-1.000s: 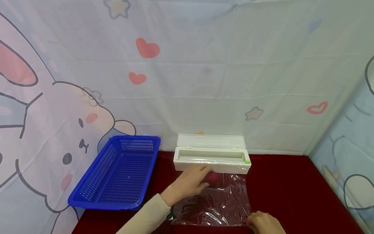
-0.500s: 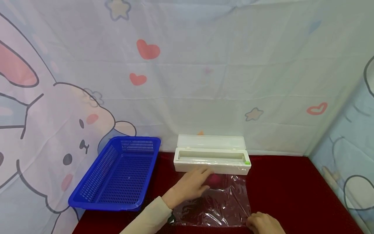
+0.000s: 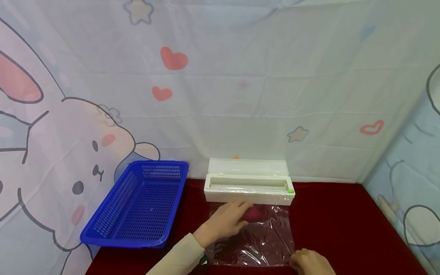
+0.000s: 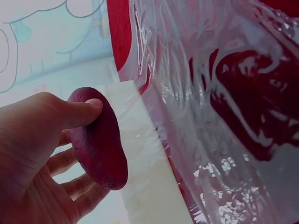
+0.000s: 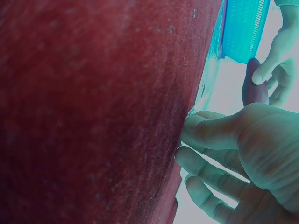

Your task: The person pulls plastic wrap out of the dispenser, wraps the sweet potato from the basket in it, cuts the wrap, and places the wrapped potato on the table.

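Observation:
In the left wrist view my left hand (image 4: 46,144) holds a small reddish-purple sweet potato (image 4: 99,144) between thumb and fingers. From the head view, that left hand (image 3: 225,219) is over the far part of a sheet of cling film (image 3: 258,244), just in front of the dispenser, and the sweet potato (image 3: 252,214) shows past its fingertips. My right hand (image 3: 311,262) is at the sheet's near right corner; its thumb and forefinger pinch the film's edge low over the cloth, as the right wrist view shows of the right hand (image 5: 233,154).
A white cling film dispenser (image 3: 249,198) stands at the back with its lid (image 3: 248,166) raised and a green slider (image 3: 290,191) at its right end. Left of it sits a blue slotted basket (image 3: 172,214). Dark red cloth (image 3: 337,221) covers the table; a printed curtain hangs behind.
My left hand has shifted slightly nearer and to the right with the sweet potato, away from the dispenser's front. The right hand stays at the film's corner.

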Available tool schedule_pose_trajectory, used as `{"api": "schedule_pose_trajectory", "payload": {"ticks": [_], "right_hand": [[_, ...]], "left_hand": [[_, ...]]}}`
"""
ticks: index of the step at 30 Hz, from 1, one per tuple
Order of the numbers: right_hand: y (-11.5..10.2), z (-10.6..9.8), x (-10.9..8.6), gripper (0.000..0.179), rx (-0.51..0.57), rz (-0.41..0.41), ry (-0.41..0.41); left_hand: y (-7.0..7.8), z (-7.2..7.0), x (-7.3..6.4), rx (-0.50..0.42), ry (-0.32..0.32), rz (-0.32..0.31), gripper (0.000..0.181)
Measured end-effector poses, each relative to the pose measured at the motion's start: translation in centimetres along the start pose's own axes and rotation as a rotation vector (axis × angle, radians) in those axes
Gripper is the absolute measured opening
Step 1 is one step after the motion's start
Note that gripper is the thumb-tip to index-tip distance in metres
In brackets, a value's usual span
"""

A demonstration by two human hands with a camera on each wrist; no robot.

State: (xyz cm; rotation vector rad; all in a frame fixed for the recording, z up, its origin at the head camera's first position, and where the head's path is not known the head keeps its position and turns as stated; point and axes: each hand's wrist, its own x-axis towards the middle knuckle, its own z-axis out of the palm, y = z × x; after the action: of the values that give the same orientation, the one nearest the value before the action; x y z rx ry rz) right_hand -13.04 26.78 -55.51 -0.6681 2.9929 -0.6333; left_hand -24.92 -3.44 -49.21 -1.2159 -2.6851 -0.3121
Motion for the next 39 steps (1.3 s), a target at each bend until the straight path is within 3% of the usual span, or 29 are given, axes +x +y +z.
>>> {"api": "schedule_pose_trajectory", "payload": {"ticks": [14,24,31,39], "right_hand": [[0.0,0.2,-0.2,0.032,-0.053,-0.04,0.069],[-0.1,0.1,-0.1,0.03,-0.028,-0.002,0.018],[0.0,0.1,-0.1,0.031,-0.025,-0.008,0.02],[0.0,0.0,0.0,0.029,-0.021,-0.012,0.013]], "left_hand": [[-0.2,1.2,-0.2,0.005,-0.029,-0.031,0.051],[-0.2,2.2,-0.1,0.019,-0.049,-0.028,0.051],[-0.3,2.5,0.0,0.024,-0.036,-0.013,0.051],[-0.2,3.0,0.1,0.015,-0.066,-0.031,0.051]]}}
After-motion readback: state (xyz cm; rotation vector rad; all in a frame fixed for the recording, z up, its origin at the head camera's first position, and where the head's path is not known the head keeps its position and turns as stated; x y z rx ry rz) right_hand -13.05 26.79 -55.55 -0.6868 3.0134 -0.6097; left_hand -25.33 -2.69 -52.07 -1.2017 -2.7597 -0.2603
